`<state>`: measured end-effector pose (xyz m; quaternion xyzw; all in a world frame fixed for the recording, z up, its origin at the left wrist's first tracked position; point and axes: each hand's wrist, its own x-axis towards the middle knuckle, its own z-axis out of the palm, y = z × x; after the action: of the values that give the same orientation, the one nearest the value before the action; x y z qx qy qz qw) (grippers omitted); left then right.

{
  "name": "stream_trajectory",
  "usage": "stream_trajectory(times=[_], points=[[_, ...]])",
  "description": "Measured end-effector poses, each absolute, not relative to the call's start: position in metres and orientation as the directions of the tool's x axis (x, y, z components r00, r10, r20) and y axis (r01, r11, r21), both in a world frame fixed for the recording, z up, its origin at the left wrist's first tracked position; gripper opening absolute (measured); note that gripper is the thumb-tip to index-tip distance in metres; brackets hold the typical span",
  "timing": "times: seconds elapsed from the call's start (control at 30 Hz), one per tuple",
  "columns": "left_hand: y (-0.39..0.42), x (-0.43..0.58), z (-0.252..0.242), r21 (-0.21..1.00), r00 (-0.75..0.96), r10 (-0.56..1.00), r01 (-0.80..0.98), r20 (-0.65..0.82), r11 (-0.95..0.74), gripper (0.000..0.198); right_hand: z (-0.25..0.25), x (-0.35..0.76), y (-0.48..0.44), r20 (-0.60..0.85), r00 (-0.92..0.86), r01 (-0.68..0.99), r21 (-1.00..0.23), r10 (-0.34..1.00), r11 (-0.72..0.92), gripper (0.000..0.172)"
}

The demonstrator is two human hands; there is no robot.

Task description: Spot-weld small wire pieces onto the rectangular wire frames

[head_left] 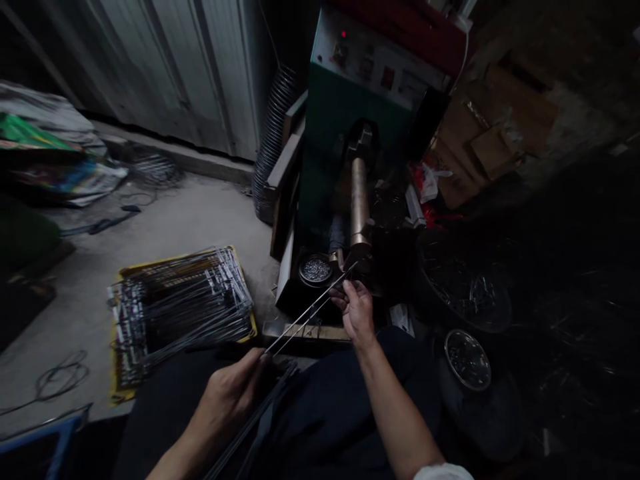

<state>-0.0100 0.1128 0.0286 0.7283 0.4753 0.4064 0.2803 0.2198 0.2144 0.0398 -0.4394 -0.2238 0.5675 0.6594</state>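
Note:
My left hand is closed around the near end of a long, thin bent metal wire, whose two strands run up and to the right. At their far end my right hand pinches the wire with thumb and fingers, just below the copper-coloured arm of a green machine. The wire's tip lies close under the arm's end; whether they touch, I cannot tell. Beside it, left of my right hand, stands a round dish of small metal pieces. More long wires lie across my lap.
A yellow crate full of wire pieces stands on the floor at left. At right are a dark basin with metal parts and a round metal bowl. A coiled spring-like hose leans beside the machine. Cardboard lies behind.

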Motion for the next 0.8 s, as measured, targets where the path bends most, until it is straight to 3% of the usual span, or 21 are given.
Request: stream_trajectory(times=[0.3,0.53,0.8], points=[[0.120,-0.012,0.031,0.814,0.220,0.938,0.470,0.268,-0.342,0.023,0.039,0.218,0.222,-0.208,0.262,-0.531,-0.846,0.943,-0.039,0.030],[0.114,-0.009,0.034,0.833,0.214,0.967,0.504,0.136,-0.228,0.020,0.038,0.218,0.221,-0.217,0.277,-0.508,-0.860,0.936,-0.049,0.028],[0.135,0.002,0.031,0.751,0.266,0.911,0.517,0.315,-0.410,0.013,0.037,0.237,0.232,-0.131,0.388,-0.336,-0.942,0.912,0.008,0.032]])
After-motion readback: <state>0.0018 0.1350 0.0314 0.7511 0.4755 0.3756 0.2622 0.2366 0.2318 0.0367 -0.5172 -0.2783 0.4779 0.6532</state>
